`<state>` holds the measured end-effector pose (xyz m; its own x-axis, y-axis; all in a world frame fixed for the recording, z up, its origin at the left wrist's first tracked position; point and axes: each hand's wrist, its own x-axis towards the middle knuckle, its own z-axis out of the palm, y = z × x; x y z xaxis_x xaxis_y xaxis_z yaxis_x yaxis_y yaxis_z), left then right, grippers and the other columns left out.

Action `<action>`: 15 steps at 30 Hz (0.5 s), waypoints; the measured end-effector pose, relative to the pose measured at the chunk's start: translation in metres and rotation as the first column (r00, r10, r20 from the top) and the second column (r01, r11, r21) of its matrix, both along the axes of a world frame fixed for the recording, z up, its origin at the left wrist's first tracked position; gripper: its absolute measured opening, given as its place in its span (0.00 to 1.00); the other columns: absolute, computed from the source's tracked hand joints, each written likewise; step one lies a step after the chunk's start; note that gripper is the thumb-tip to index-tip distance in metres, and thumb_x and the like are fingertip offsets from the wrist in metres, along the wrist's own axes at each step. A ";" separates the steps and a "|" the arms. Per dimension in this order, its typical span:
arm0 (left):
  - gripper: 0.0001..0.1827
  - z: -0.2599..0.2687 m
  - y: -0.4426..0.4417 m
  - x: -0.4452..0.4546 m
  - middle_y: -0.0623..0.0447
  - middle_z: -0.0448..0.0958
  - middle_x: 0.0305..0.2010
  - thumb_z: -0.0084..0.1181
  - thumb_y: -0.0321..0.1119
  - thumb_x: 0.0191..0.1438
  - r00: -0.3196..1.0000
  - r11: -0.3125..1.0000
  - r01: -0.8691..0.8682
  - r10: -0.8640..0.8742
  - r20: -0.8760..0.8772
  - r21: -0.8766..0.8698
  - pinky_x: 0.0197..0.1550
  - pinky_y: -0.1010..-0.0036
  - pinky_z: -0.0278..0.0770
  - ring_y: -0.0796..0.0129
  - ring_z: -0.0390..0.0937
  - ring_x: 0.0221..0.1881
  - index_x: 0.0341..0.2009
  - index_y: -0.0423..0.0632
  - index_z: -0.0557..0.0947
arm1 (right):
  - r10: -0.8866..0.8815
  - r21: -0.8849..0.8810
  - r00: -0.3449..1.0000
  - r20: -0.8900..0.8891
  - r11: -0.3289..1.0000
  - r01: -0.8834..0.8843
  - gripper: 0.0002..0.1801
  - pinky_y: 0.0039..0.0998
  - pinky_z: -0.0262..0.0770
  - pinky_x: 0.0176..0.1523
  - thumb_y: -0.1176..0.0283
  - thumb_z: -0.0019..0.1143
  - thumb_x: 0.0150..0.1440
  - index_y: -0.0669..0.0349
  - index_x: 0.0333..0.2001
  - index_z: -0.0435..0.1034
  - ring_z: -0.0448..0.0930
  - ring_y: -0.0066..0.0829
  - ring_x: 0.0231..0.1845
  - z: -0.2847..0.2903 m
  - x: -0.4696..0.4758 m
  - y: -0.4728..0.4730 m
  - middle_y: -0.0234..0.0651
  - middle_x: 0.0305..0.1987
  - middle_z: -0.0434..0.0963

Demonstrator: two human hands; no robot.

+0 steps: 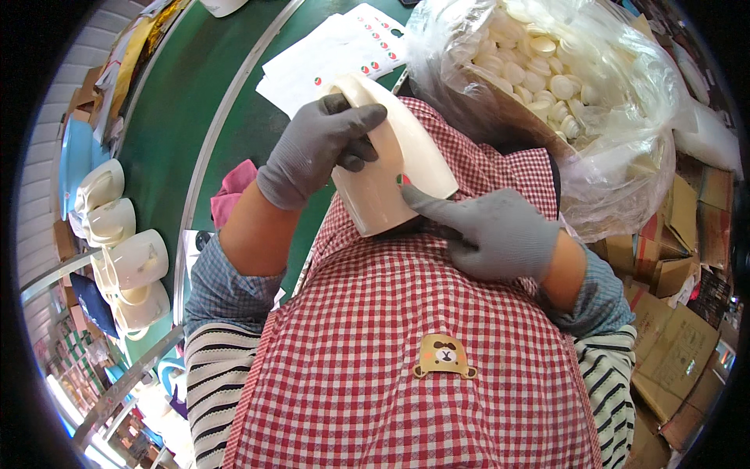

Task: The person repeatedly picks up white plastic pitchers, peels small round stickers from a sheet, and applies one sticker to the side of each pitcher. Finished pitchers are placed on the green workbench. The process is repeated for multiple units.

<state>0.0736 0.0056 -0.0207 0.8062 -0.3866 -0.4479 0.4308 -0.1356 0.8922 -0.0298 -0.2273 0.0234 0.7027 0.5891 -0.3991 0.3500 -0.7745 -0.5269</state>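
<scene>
My left hand (328, 140), in a grey glove, grips a cream-white plastic jug (375, 199) by its handle, over my lap. The jug is tilted, with its wide end towards me. A small round red and green sticker (403, 179) is on its side. My right hand (498, 231), also gloved, touches the jug at the sticker with its extended index finger. The other right fingers are curled and partly hidden. Beyond the jug, white sticker sheets (328, 55) lie overlapping on the green conveyor belt (234, 117), with several similar stickers on the top one.
At the right, a clear plastic bag (633, 170) lines a cardboard box full of white round caps (539, 70). Several similar jugs (137, 258) stand along the belt's left side. A pink cloth (234, 190) lies near my left forearm. Flattened cardboard boxes (674, 352) are at the lower right.
</scene>
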 end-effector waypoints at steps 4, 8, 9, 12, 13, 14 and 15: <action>0.27 -0.003 0.027 0.006 0.55 0.79 0.33 0.66 0.47 0.53 0.997 0.985 -0.077 0.073 -0.032 -0.154 0.27 0.83 0.75 0.77 0.78 0.27 0.49 0.39 0.78 | -0.123 0.518 0.810 -0.574 0.712 0.475 0.31 0.19 0.69 0.28 0.80 0.51 0.54 0.67 0.63 0.65 0.70 0.13 0.22 -0.006 0.020 -0.042 0.19 0.25 0.72; 0.27 0.000 0.083 0.030 0.54 0.80 0.32 0.67 0.50 0.52 0.969 0.971 -0.214 0.225 0.101 -0.110 0.27 0.81 0.73 0.75 0.77 0.27 0.47 0.41 0.79 | -0.389 0.447 0.603 -0.697 0.421 0.789 0.27 0.19 0.69 0.28 0.73 0.57 0.58 0.64 0.62 0.66 0.71 0.15 0.27 -0.060 0.066 -0.038 0.25 0.33 0.74; 0.24 0.011 0.091 0.039 0.54 0.81 0.32 0.67 0.46 0.53 0.955 0.968 -0.245 0.251 0.159 -0.060 0.28 0.79 0.73 0.74 0.77 0.27 0.46 0.41 0.80 | -0.414 0.424 0.592 -0.692 0.431 0.796 0.27 0.20 0.70 0.28 0.72 0.58 0.59 0.65 0.62 0.65 0.72 0.16 0.29 -0.087 0.082 -0.032 0.26 0.34 0.74; 0.15 -0.012 0.124 0.095 0.54 0.81 0.32 0.66 0.38 0.54 0.832 0.902 -0.427 0.363 0.420 0.065 0.31 0.78 0.74 0.73 0.77 0.28 0.40 0.40 0.82 | -0.407 0.331 0.505 -0.761 0.426 0.842 0.31 0.24 0.74 0.36 0.73 0.59 0.56 0.68 0.63 0.64 0.74 0.22 0.36 -0.114 0.136 0.019 0.33 0.40 0.75; 0.16 -0.019 0.131 0.119 0.54 0.80 0.30 0.67 0.40 0.54 0.792 0.880 -0.459 0.347 0.502 0.117 0.32 0.79 0.72 0.75 0.76 0.28 0.38 0.40 0.83 | -0.391 0.434 0.579 -0.715 0.400 0.807 0.32 0.23 0.74 0.39 0.73 0.59 0.56 0.69 0.64 0.62 0.76 0.25 0.37 -0.139 0.161 0.034 0.37 0.41 0.76; 0.18 -0.030 0.143 0.146 0.52 0.81 0.29 0.67 0.42 0.52 0.751 0.833 -0.516 0.328 0.573 0.200 0.32 0.75 0.73 0.71 0.77 0.28 0.36 0.39 0.83 | -0.391 0.491 0.597 -0.700 0.344 0.801 0.34 0.25 0.74 0.38 0.71 0.59 0.56 0.67 0.66 0.60 0.76 0.25 0.39 -0.150 0.188 0.054 0.37 0.42 0.76; 0.19 -0.042 0.159 0.174 0.50 0.82 0.28 0.68 0.44 0.51 0.709 0.769 -0.576 0.301 0.638 0.278 0.33 0.71 0.75 0.68 0.78 0.28 0.33 0.38 0.83 | -0.386 0.544 0.615 -0.687 0.287 0.788 0.35 0.27 0.74 0.36 0.70 0.58 0.57 0.66 0.67 0.58 0.75 0.25 0.40 -0.159 0.210 0.072 0.37 0.44 0.76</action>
<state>0.2476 0.1642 -0.0625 0.9764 0.1983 0.0853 0.0204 -0.4783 0.8780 0.1801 -0.1555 -0.1353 0.9017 0.2473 -0.3546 -0.3887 0.1043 -0.9155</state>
